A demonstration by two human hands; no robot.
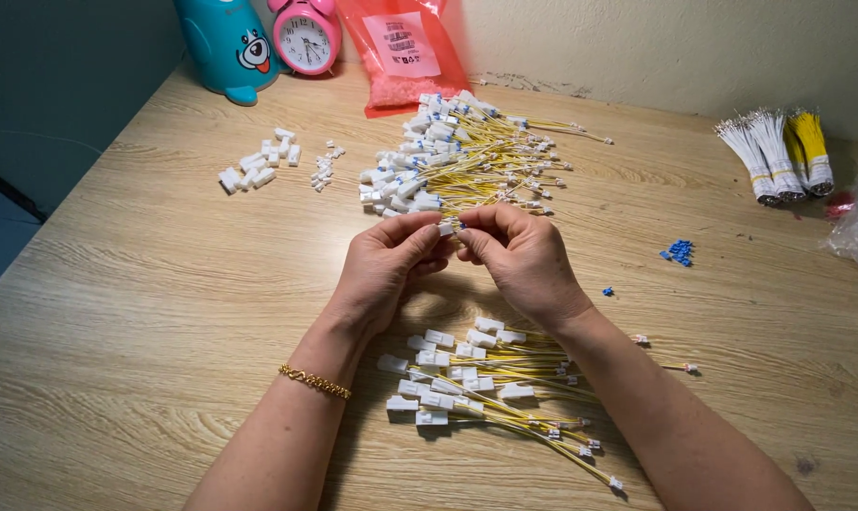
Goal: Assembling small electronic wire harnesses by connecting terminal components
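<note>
both hands (457, 251) pinch one white connector (446, 228) above wooden table (145, 312).

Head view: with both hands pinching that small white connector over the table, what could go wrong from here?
1. The white connector is held only by the fingertips of the left hand and right hand; it might slip into the near pile of wired connectors below and be hard to pick out again.
2. The right forearm lies across that pile's yellow wires, so moving it could drag or tangle them.
3. The loose blue pieces sit unboxed and could scatter.
</note>
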